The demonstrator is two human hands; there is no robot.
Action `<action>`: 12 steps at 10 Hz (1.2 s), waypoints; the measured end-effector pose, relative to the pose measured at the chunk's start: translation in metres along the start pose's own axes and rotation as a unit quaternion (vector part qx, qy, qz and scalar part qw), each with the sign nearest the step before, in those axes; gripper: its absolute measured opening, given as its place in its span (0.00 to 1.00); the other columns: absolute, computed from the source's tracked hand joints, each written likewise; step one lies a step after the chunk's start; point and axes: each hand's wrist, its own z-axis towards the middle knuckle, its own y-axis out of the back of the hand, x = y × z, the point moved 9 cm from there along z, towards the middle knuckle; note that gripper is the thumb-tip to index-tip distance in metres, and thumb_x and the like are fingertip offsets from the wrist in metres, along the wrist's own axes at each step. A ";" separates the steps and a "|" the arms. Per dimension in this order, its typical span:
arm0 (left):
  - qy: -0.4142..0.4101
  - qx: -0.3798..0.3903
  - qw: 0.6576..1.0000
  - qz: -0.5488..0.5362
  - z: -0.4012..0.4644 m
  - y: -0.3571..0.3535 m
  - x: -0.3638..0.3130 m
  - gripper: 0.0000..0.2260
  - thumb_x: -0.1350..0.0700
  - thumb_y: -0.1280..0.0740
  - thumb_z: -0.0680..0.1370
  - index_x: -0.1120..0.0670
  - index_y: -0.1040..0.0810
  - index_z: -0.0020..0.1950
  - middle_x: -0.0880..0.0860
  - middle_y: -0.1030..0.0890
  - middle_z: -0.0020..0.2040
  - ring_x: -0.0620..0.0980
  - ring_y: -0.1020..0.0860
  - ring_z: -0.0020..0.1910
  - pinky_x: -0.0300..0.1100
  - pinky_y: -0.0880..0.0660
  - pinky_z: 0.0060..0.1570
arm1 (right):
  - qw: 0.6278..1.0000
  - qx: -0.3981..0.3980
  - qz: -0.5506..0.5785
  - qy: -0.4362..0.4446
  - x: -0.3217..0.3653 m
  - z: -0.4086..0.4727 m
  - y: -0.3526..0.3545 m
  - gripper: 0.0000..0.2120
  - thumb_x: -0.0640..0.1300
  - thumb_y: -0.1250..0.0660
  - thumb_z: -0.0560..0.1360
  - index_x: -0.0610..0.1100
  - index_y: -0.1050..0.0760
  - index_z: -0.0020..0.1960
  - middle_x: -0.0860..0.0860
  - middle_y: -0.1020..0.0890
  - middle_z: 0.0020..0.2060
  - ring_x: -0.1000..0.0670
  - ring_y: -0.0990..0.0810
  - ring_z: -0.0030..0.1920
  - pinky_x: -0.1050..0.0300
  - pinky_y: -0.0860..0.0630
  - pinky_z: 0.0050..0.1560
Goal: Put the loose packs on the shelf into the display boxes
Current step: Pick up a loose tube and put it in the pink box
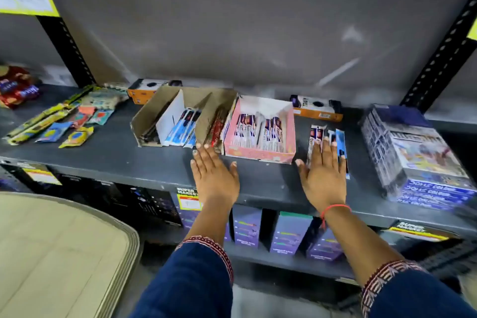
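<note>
Resting flat with fingers spread on the grey shelf (258,186) at centre frame, left hand (214,175) holding nothing, fingertips touching the front corner of the brown cardboard display box (165,116) with its blue and red packs inside. Lying palm-down and spread wide at centre right, right hand (322,178) pressing on the loose packs (340,142), gripping none, just beside the right wall of the pink display box (260,134). Leaving bare shelf between both wrists along the front edge, more open room between loose packs and the blue wrapped bundle (413,155) at right.
</note>
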 end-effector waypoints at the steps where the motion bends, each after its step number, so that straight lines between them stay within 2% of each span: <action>1: 0.033 0.023 0.999 0.007 0.011 -0.009 0.003 0.33 0.46 0.51 0.81 0.65 0.64 0.74 0.62 0.61 0.77 0.58 0.61 0.77 0.49 0.61 0.75 | 0.998 -0.024 0.005 -0.053 -0.011 0.010 0.005 0.28 0.52 0.42 0.78 0.37 0.38 0.73 0.40 0.36 0.73 0.40 0.43 0.76 0.41 0.48 0.74; 2: 0.055 0.054 0.997 -0.003 0.017 -0.020 0.002 0.33 0.46 0.52 0.81 0.65 0.64 0.74 0.62 0.61 0.77 0.58 0.60 0.77 0.49 0.61 0.75 | 0.996 -0.028 -0.019 -0.077 -0.019 0.017 0.004 0.23 0.51 0.39 0.76 0.38 0.28 0.66 0.40 0.27 0.65 0.37 0.34 0.69 0.42 0.40 0.69; 3: 0.071 0.062 0.995 0.000 0.018 -0.025 0.005 0.33 0.45 0.52 0.81 0.65 0.61 0.75 0.62 0.58 0.77 0.58 0.58 0.77 0.50 0.60 0.75 | 0.993 -0.023 -0.052 -0.108 -0.026 0.025 0.009 0.20 0.51 0.40 0.76 0.40 0.23 0.61 0.41 0.25 0.61 0.38 0.31 0.62 0.46 0.35 0.62; 4: 0.069 0.064 0.995 0.005 0.017 -0.026 0.004 0.32 0.46 0.53 0.81 0.65 0.60 0.75 0.62 0.57 0.78 0.58 0.58 0.77 0.50 0.59 0.75 | 0.989 -0.015 -0.054 -0.140 -0.032 0.034 0.012 0.20 0.52 0.40 0.76 0.40 0.23 0.59 0.41 0.25 0.60 0.38 0.30 0.60 0.47 0.34 0.59; 7: 0.074 0.059 0.995 0.015 0.018 -0.026 0.004 0.32 0.45 0.54 0.81 0.64 0.59 0.75 0.62 0.56 0.78 0.57 0.57 0.77 0.49 0.59 0.76 | 0.979 0.076 -0.016 -0.191 -0.038 0.059 0.002 0.23 0.56 0.37 0.73 0.41 0.25 0.61 0.41 0.24 0.61 0.39 0.30 0.64 0.47 0.33 0.61; 9: 0.074 0.055 0.996 0.016 0.017 -0.025 0.005 0.32 0.44 0.54 0.80 0.63 0.59 0.76 0.61 0.56 0.78 0.57 0.57 0.77 0.49 0.59 0.76 | 0.958 0.114 0.083 -0.250 -0.045 0.062 -0.005 0.21 0.48 0.36 0.74 0.39 0.28 0.64 0.40 0.24 0.63 0.39 0.32 0.66 0.47 0.31 0.62; 11: 0.074 0.051 0.996 0.017 0.018 -0.024 0.005 0.32 0.44 0.54 0.80 0.63 0.59 0.76 0.61 0.56 0.78 0.57 0.57 0.77 0.49 0.59 0.76 | 0.957 0.102 0.100 -0.252 -0.047 0.065 -0.004 0.18 0.44 0.43 0.76 0.37 0.28 0.63 0.39 0.26 0.63 0.38 0.32 0.65 0.46 0.30 0.61; 12: 0.074 0.046 0.996 0.016 0.018 -0.024 0.005 0.32 0.44 0.53 0.80 0.63 0.59 0.76 0.61 0.55 0.78 0.57 0.57 0.77 0.49 0.58 0.76 | 0.958 0.095 0.108 -0.247 -0.046 0.067 -0.005 0.20 0.48 0.42 0.77 0.38 0.27 0.63 0.39 0.25 0.62 0.38 0.31 0.64 0.46 0.29 0.59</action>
